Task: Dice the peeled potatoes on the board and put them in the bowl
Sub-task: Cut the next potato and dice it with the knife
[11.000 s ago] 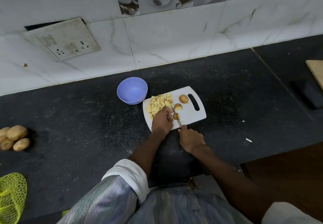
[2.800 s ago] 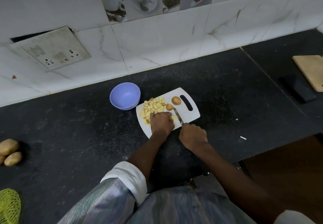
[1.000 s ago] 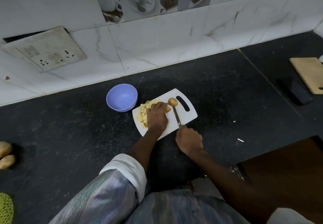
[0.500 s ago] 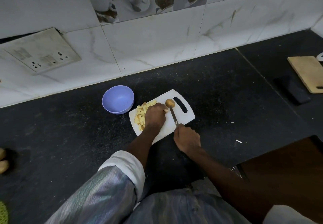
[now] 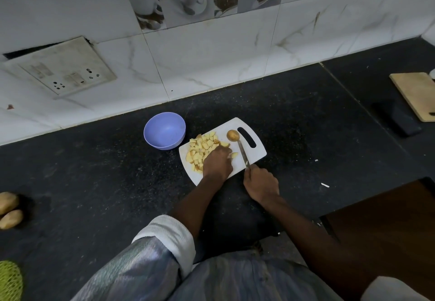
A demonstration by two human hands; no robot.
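Note:
A white cutting board (image 5: pixel 257 151) lies on the black counter. On its left half sits a pile of diced potato (image 5: pixel 200 148). One small whole potato (image 5: pixel 232 135) lies near the board's handle slot. My left hand (image 5: pixel 217 163) rests on the right side of the pile, fingers bent down onto the dice; one loose piece lies just beside its fingertips. My right hand (image 5: pixel 261 183) grips the handle of a knife (image 5: pixel 242 152), whose blade lies across the board with its tip at the whole potato. The purple bowl (image 5: pixel 150 136) stands empty just left of the board.
Two unpeeled potatoes (image 5: pixel 9 209) lie at the far left, with a green net bag (image 5: pixel 9 279) below them. A wooden board (image 5: pixel 416 93) and a dark flat object (image 5: pixel 397 118) sit at the far right. The tiled wall carries a switch plate (image 5: pixel 63 65).
My left hand has left the piece it steadied under the knife and moved onto the diced pile. The knife has swung so its tip reaches the whole potato.

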